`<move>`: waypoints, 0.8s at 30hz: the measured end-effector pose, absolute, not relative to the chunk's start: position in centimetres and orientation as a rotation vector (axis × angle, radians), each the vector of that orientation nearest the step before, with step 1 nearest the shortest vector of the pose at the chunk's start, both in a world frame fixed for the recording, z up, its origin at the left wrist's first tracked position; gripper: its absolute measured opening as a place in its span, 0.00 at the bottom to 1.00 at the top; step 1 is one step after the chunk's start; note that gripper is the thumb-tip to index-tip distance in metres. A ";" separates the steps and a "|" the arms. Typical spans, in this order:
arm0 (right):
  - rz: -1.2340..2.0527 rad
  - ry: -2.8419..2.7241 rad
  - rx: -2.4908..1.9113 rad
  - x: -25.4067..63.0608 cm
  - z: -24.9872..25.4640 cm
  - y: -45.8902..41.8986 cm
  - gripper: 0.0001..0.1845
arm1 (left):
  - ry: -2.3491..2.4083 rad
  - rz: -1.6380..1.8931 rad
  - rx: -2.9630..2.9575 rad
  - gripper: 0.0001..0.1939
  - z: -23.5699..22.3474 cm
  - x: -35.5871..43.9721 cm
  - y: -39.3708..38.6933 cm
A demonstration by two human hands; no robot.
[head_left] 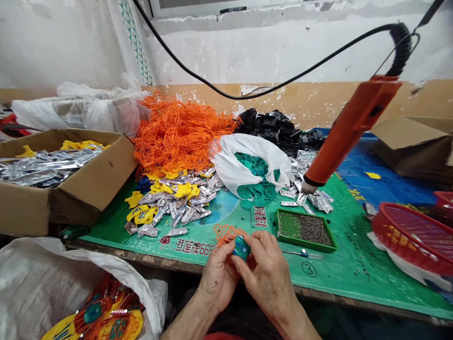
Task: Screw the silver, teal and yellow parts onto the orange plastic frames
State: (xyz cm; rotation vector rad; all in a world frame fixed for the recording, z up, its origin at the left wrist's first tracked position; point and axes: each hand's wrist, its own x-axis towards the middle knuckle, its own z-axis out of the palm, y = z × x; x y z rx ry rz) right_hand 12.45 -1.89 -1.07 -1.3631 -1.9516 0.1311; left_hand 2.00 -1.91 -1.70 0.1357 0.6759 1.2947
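Left hand (pixel 216 278) and right hand (pixel 268 264) nearest: fingers curled inward, thumbs closed in, both gripping one blue-green piece (pixel 241 247) near the front edge of the green tabletop (pixel 357 278). Orange lattice (pixel 226 232) sticks out past the left fingers; whether joined to the piece, cannot tell.

Progress, my estimate: unit in hand part-built. White sack (pixel 31 278), lower left, holds multicoloured units (pixel 94 312) that look assembled, presumably done; plenty of loose parts left to use.

Held piece: small, rounded, glossy, pale marking on its face, too small to read; underside hidden by fingers.

Beyond: slim screwdriver (pixel 304 254) lying flat, then green tray (pixel 287 225) part-covered with small dark bits (pixel 313 230), likely screws. Orange-red power driver (pixel 350 132) hangs at right. Farther: silver parts (pixel 193 215) mixed with yellow parts (pixel 186 190); white bag (pixel 226 163) spilling teal parts (pixel 255 163). Rearmost: orange lattice heap (pixel 180 132), black parts (pixel 269 127), wall (pixel 247 56).
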 end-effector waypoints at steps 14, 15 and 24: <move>0.167 -1.846 -1.321 12.6 -1.5 -1.5 0.15 | 0.647 1.291 0.152 0.07 -1.8 2.1 -2.1; 0.150 -1.851 -1.327 12.6 -1.4 -1.6 0.15 | 0.647 1.301 0.154 0.07 -1.8 2.2 -2.1; -0.005 -1.906 -1.337 12.4 -1.1 -2.3 0.13 | 0.659 1.329 0.162 0.09 -1.7 2.4 -2.2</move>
